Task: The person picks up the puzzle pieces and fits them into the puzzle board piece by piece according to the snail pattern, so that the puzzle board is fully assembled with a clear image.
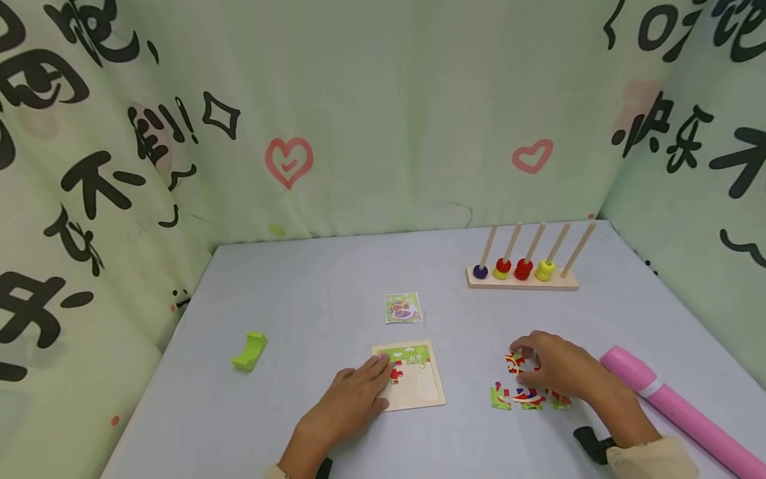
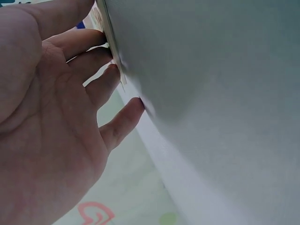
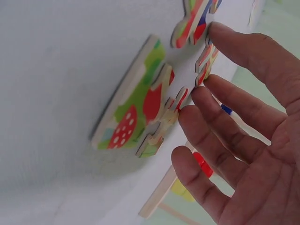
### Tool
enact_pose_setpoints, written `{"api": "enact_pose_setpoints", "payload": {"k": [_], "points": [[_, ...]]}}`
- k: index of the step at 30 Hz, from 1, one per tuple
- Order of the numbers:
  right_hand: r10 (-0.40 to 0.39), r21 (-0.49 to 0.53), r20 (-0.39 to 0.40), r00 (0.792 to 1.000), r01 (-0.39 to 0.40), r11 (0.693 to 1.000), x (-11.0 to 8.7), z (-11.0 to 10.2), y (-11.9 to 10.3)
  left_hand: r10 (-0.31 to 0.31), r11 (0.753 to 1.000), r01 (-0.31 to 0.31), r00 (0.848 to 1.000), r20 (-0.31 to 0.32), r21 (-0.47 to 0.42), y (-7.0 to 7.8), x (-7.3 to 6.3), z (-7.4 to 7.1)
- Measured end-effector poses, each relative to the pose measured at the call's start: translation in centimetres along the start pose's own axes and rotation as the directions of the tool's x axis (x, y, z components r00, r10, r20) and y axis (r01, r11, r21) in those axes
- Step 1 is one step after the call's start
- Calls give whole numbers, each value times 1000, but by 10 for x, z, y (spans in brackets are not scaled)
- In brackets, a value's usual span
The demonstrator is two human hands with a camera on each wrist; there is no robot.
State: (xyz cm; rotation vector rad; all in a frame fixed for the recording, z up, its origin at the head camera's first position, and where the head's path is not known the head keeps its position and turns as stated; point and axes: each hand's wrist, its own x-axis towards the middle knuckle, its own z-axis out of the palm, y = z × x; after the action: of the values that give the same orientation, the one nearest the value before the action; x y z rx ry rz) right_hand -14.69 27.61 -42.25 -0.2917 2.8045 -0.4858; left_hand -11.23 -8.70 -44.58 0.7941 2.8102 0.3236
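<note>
My left hand (image 1: 353,399) rests on the left edge of a wooden jigsaw board (image 1: 419,392), its fingers stretched out. The left wrist view shows those fingertips along the board's edge (image 2: 112,47). Along the board's top lies a green strip of puzzle, with a red piece (image 1: 396,372) below it by my fingers. My right hand (image 1: 559,366) is over loose puzzle pieces (image 1: 528,397), thumb and fingers spread apart. In the right wrist view its fingertips are right at the small pieces (image 3: 204,63), and a corner piece with a spotted red shape (image 3: 124,126) lies nearby.
A picture card (image 1: 403,308) lies behind the board, and a curved green block (image 1: 250,351) to the left. At the back right stands a bead rack (image 1: 523,283) with upright pegs. A pink tube (image 1: 688,412) lies beside my right forearm. Curtains surround the table.
</note>
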Motion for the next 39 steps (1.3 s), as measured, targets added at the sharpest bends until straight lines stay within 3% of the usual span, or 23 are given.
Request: {"api": "enact_pose_setpoints", "payload": {"k": [5,10,16,25,32,39], "points": [[-16,-33,-12,1000,16,999,4,3,-1,14,999,-15,1000,-25,-44,-4,-3,0],[-61,-111,-59,996,54,992,11,4,-12,39,999,-40,999,-36,-16,-7,-5,0],[-184,-169,-95,978,166,971,24,6,-54,40,999,-40,999,-30,-16,-8,-5,0],[-369,-135,-81,926,357,924,45,31,-109,59,997,-61,998,-33,-50,-11,-4,1],[-386,-129,-56,921,377,917,54,44,-124,128,991,-131,988,-89,-20,-11,-7,1],[-398,-127,-56,916,389,913,55,51,-131,102,994,-100,991,-81,36,-9,-7,0]]}}
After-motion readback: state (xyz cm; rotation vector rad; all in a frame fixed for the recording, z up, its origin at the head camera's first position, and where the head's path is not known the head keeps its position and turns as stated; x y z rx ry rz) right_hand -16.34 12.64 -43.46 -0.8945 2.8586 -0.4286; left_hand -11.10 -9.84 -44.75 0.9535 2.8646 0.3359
